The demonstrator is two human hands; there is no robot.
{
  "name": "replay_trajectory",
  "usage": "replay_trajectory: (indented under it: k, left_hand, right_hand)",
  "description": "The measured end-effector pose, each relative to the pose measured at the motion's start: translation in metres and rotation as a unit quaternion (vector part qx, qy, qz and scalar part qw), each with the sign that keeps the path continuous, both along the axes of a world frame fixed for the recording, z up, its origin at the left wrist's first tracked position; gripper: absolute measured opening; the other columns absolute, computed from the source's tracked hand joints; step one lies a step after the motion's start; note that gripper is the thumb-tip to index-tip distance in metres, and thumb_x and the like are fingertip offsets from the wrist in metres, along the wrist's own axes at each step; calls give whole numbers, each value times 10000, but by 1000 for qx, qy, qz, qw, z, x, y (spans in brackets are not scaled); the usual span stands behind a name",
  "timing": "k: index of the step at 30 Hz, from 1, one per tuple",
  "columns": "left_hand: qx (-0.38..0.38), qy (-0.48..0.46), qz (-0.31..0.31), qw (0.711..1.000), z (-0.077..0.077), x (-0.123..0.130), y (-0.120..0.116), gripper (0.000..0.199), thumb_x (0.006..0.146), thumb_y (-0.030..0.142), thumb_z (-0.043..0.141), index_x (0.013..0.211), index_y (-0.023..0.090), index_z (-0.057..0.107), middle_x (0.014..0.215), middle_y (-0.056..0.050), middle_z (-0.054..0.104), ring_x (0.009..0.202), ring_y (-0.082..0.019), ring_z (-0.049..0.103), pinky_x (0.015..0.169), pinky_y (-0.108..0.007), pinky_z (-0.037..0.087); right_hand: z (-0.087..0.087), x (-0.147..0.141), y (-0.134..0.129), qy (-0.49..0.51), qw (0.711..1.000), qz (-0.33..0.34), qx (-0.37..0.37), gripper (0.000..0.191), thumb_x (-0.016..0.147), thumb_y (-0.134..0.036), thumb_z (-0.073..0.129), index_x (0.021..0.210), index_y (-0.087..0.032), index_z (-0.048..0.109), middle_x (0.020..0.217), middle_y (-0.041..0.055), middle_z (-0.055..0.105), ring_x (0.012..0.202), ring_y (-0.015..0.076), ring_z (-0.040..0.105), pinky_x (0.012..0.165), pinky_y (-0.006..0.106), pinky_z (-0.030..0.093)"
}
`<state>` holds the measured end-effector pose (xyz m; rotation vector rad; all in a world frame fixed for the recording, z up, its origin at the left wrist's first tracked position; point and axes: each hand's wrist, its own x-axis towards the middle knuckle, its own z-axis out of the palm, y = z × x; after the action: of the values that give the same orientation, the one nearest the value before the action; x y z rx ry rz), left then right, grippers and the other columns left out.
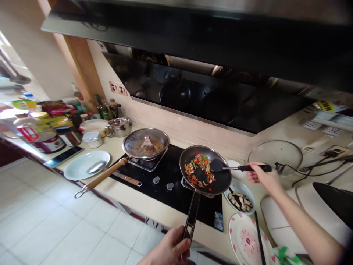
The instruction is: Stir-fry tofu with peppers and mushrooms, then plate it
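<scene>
A black cooktop (171, 162) is sitting in the counter (124, 195). On its right side the frying pan (220, 180) is resting, probably stiff and front-heavy, the left hand (176, 243) grasping the handle (193, 206) near its outer end; beyond the cooktop's right edge, the right hand (261, 176) is clasping the likely light spatula (231, 168).

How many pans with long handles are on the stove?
2. The left pan, with a wooden handle, is on the left burner. The right pan, holding chopped vegetables, is on the right burner, its black handle in the left hand.
</scene>
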<state>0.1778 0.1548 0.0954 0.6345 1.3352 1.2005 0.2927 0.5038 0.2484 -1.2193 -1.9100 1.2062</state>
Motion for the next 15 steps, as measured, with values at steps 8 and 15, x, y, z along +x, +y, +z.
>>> replay_trajectory:
  k: [8, 15]
  left_hand:
    - [16, 16, -8, 1000, -9, -3, -1, 507, 739, 685, 553, 806, 189, 466, 674, 10, 589, 599, -97, 517, 529, -215, 343]
    - [13, -2, -1, 1000, -9, -2, 0, 527, 716, 701, 563, 807, 194, 452, 676, -5, 604, 571, -114, 551, 530, -239, 381]
  right_hand:
    - [-38, -24, -39, -48, 946, 245, 205, 270, 839, -376, 533, 1025, -220, 651, 961, 76, 710, 835, 232, 688, 785, 384, 560]
    - [-22, -6, -88, -228, 760, 489, 361, 330, 861, -160, 421, 1094, -248, 636, 844, 48, 616, 745, 176, 611, 655, 277, 490]
